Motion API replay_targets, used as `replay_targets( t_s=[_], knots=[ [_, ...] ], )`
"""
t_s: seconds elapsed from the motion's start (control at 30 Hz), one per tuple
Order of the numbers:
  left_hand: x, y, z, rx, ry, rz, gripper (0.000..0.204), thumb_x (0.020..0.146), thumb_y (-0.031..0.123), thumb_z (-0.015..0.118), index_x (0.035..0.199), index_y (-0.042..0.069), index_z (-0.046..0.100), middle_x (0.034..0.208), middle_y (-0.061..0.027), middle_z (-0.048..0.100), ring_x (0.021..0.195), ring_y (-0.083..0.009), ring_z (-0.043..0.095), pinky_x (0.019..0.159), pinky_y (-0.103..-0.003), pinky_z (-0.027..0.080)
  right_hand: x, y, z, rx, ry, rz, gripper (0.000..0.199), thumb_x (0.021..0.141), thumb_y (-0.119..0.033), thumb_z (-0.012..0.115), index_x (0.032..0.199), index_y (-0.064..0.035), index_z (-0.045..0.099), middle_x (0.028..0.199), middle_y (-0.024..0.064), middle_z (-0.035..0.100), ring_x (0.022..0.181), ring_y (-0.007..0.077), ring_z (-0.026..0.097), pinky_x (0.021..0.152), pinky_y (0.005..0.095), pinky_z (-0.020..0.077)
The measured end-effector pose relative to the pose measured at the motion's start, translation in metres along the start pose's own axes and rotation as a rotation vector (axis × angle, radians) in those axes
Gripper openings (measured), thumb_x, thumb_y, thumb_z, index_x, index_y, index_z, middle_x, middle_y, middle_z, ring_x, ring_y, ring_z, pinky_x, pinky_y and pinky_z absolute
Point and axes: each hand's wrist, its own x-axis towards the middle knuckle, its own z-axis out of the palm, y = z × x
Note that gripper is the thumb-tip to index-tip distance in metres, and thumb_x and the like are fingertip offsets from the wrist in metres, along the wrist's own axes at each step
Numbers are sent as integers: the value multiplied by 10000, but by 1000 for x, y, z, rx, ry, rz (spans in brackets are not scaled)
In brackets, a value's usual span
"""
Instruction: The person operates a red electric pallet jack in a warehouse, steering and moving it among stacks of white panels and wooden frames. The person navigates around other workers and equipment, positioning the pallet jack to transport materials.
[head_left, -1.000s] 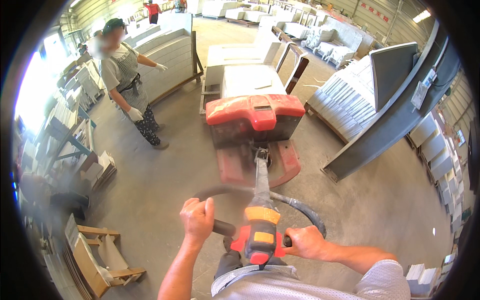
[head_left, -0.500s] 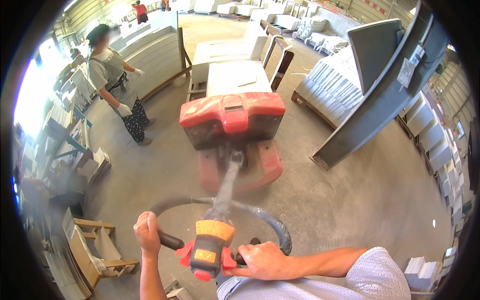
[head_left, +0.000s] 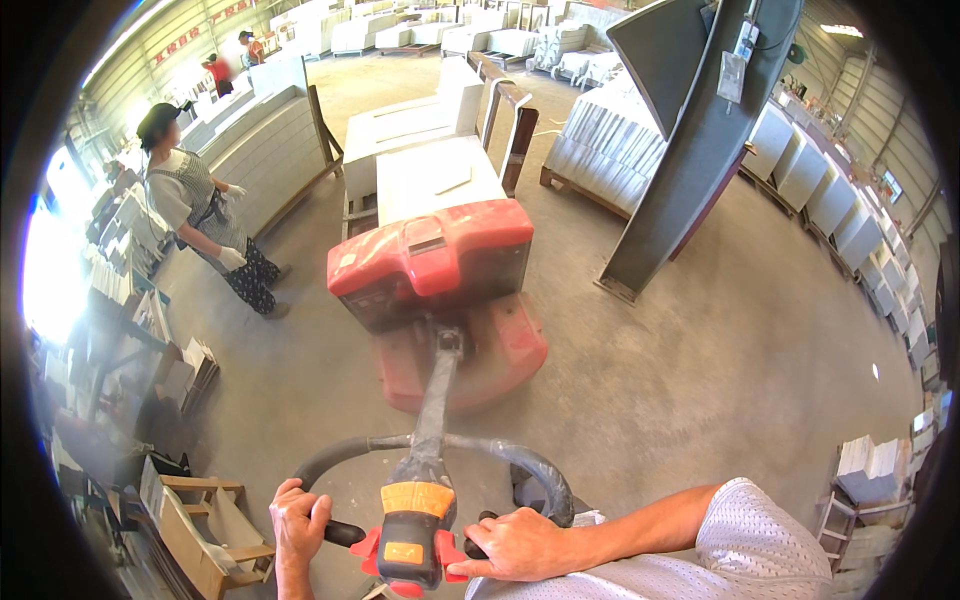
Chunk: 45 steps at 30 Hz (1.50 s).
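Hands, left (head_left: 298, 522) and right (head_left: 520, 545), still clamped on tiller grips (head_left: 420, 520); pallet truck (head_left: 440, 290) swung further right.

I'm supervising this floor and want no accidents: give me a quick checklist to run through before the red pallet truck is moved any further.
1. Both hands on the tiller: left hand and right hand each close round a black handle beside the orange control head. Ok.
2. Load seated: pale slabs lie flat behind the red pallet truck. Ok.
3. Co-worker clear: person in apron and gloves stands close on the left. Not ok.
4. Steel column on the right: apart from the truck. Ok.
5. Floor ahead: bare concrete on the right. Ok.
6. Wheels and forks: hidden. Cannot tell.
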Motion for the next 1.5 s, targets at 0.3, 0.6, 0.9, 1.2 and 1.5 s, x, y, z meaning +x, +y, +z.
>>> replay_targets(
  t_s=[0.3, 0.6, 0.9, 1.2, 1.5],
  knots=[
    [-79, 52, 32, -16, 158, 57, 370, 847, 135, 654, 505, 36, 550, 482, -139, 466, 481, -355, 474, 768, -456, 525, -70, 3, 0, -20, -19, 12, 554, 1029, -520, 431, 835, -42, 632, 671, 132, 636, 597, 337, 653, 508, 435, 531],
    [-107, 135, 71, 62, 262, -85, 378, 892, 122, 624, 528, 28, 596, 501, -150, 512, 550, -371, 548, 738, -444, 501, -122, 43, -36, -5, -59, -32, 558, 1043, -527, 392, 836, -85, 663, 710, 138, 659, 654, 357, 655, 543, 450, 516],
    [-76, 267, 163, 195, 426, -193, 392, 872, 152, 669, 518, 46, 537, 508, -136, 500, 517, -338, 519, 622, -445, 444, -156, 167, -151, -284, -29, -339, 403, 1029, -426, 472, 795, -164, 669, 685, 48, 651, 593, 311, 628, 501, 410, 477],
    [18, 374, 252, 208, 375, -127, 310, 833, 243, 736, 623, 96, 561, 616, -93, 591, 602, -303, 591, 603, -435, 443, -113, 307, -278, -421, 56, -318, 604, 949, -649, 475, 667, -144, 650, 657, 98, 646, 609, 343, 632, 556, 425, 509],
    [75, 341, 268, 262, 441, -166, 325, 862, 233, 713, 613, 96, 555, 562, -89, 560, 548, -297, 578, 570, -435, 433, -44, 341, -289, -452, 1, -157, 696, 933, -710, 412, 683, -128, 700, 681, 124, 662, 683, 341, 646, 613, 433, 499]
  ],
)
